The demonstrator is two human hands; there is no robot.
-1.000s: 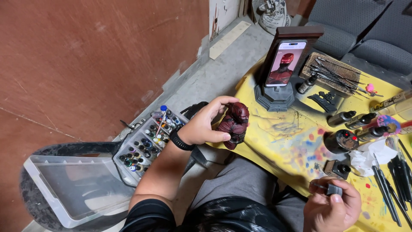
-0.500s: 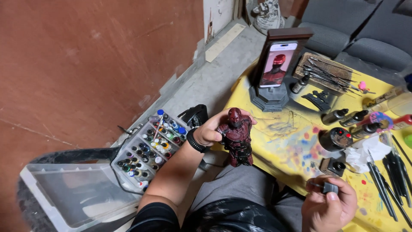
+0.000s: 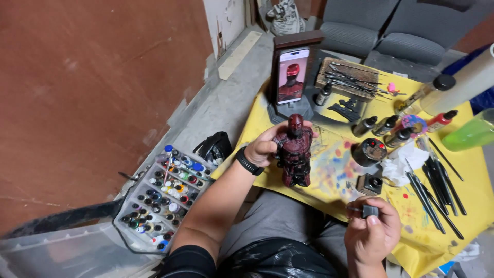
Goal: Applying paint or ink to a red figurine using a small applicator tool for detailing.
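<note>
Raised and now upright, the dark red figurine (image 3: 294, 150) is gripped by the left hand (image 3: 266, 146); right hand (image 3: 371, 234), near right, clasps a small grey tool (image 3: 366, 210) over the yellow table (image 3: 465, 177).

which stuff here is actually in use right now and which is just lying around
In use:
left hand holding the dark red figurine
right hand holding a small dark bottle

Lying about:
paint bottle tray
brushes
phone on stand
</note>
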